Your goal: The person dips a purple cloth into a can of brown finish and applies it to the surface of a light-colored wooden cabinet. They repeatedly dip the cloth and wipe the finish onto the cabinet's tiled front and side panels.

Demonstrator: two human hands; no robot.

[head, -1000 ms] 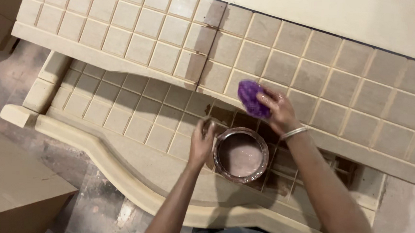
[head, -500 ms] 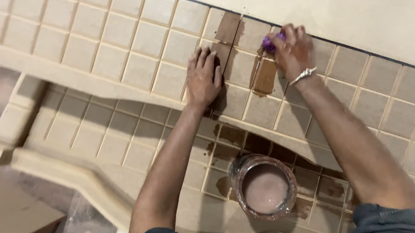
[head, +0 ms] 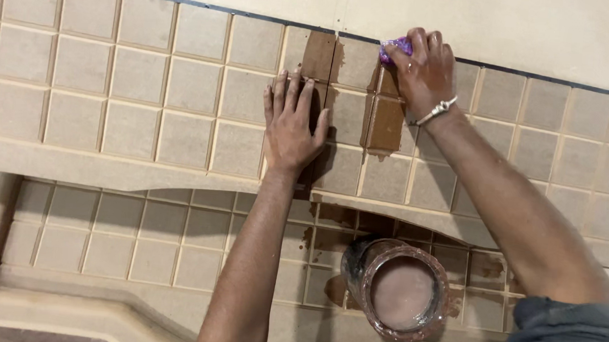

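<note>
Rag (head: 395, 48), purple and bunched small, is sitting at the top of the panel (head: 140, 90), pressed against a square just under the dark strip that runs along the upper edge; the right hand (head: 427, 73) is clenching it, fingertips curled over the wad, a thin bangle (head: 435, 112) lying across the wrist; the squares beneath and beside this hand are showing dark brown and wet, and a small drip is hanging under the lowest stained one; the left hand (head: 293, 124) is lying flat on the panel just to the left, fingers spread and released, gripping nothing, palm bearing on a pale square next to a stained groove; the two hands are near each other but not touching; the panel itself is a pale board carved into a grid of raised squares, most of them dry and tan; below its lower ledge a second gridded part is curving away, and several squares there are blotched with the same brown; the jar (head: 399, 289) is standing on that lower part, well below both hands, between the forearms, open, smeared on its sides, and holding a pinkish-brown liquid; a grey sleeve (head: 569, 335) is showing at the lower right.
</note>
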